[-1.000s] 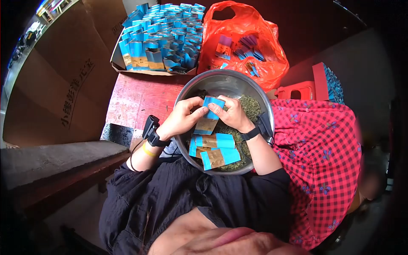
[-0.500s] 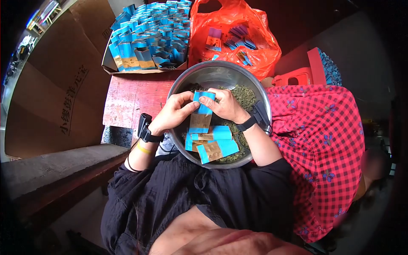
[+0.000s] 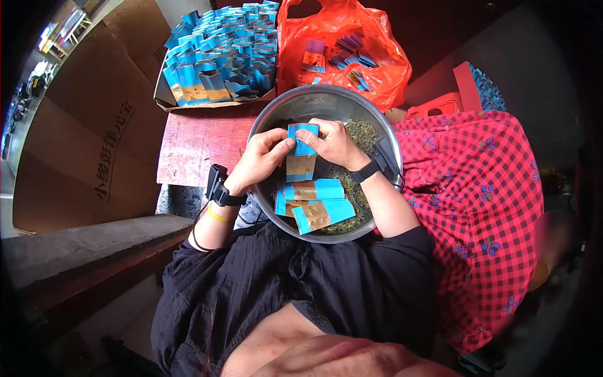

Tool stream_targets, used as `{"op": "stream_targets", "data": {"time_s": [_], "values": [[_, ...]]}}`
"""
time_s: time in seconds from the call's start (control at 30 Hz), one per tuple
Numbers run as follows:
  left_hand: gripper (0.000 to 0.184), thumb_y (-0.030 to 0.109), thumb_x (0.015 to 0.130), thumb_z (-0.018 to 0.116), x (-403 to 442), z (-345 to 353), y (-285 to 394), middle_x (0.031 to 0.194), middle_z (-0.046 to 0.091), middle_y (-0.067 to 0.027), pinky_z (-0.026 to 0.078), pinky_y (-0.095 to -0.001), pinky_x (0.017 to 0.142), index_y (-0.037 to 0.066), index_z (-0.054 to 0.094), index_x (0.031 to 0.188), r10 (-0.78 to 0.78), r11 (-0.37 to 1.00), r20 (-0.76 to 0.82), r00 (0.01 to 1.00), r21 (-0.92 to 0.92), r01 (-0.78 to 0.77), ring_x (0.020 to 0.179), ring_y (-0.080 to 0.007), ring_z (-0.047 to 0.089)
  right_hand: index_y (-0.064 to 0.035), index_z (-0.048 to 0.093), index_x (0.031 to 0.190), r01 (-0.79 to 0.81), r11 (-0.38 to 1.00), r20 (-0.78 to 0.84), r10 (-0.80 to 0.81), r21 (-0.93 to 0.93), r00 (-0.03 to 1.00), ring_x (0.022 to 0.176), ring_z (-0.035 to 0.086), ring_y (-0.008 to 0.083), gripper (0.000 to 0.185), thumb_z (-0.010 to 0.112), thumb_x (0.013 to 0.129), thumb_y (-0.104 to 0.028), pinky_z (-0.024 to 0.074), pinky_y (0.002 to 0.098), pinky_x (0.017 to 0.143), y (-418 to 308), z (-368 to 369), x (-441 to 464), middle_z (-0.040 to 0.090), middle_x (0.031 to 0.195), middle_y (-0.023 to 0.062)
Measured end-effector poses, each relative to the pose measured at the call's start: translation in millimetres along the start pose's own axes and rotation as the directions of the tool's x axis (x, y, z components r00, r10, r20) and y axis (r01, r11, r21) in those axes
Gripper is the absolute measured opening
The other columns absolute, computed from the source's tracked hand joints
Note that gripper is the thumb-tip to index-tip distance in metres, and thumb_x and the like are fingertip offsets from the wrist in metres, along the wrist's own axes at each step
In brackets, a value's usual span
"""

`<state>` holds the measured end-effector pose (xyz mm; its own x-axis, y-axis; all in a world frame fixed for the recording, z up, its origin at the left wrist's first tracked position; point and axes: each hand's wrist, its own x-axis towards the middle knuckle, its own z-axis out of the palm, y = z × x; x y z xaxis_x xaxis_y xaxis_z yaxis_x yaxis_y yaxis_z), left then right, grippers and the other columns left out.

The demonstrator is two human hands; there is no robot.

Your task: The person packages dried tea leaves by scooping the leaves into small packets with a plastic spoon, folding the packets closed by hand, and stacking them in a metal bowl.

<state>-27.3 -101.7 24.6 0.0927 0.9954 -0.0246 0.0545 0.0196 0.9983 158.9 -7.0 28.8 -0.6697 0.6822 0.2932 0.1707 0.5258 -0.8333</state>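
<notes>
A blue and gold packet [image 3: 301, 167] is upright between my two hands, above a round metal bowl [image 3: 391, 135]. My left hand [image 3: 264, 157] pinches its left edge with thumb and fingers. My right hand [image 3: 338, 148] grips the upper right side, the thumb lying across the blue front. Below, several flat packets [image 3: 316, 213] of the same kind lie overlapping on dried green leaves [image 3: 363, 137] in the bowl. What is inside the held packet cannot be seen.
A carton [image 3: 164, 99] packed with upright blue packets [image 3: 220, 56] stands on the red wooden table [image 3: 201, 141]. Beside it, a red plastic bag [image 3: 383, 44] holds loose packets. A large cardboard box [image 3: 75, 138] is at left; red checked cloth [image 3: 471, 188] lies at right.
The held packet has tipped and looks shorter, its lower blue end now out of sight. My hands keep their grip. The whole view has shifted slightly.
</notes>
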Motion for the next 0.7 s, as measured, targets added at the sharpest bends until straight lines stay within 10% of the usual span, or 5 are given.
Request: {"op": "stream_targets", "data": {"time_s": [0.7], "values": [[0.016,0.016,0.094,0.059,4,1,-10,0.075,0.057,0.0023,0.045,-0.0236,0.057,0.001,0.062,0.096,0.095,0.992,-0.048,0.994,-0.084,-0.099,0.064,-0.0046,0.051,0.0000,0.063,0.088,0.031,0.994,0.051,-0.026,-0.103,0.998,0.063,0.049,0.0086,0.031,0.066,0.092,-0.030,0.0441,0.0279,0.057,-11,0,1,0.057,0.066,0.0041]]}}
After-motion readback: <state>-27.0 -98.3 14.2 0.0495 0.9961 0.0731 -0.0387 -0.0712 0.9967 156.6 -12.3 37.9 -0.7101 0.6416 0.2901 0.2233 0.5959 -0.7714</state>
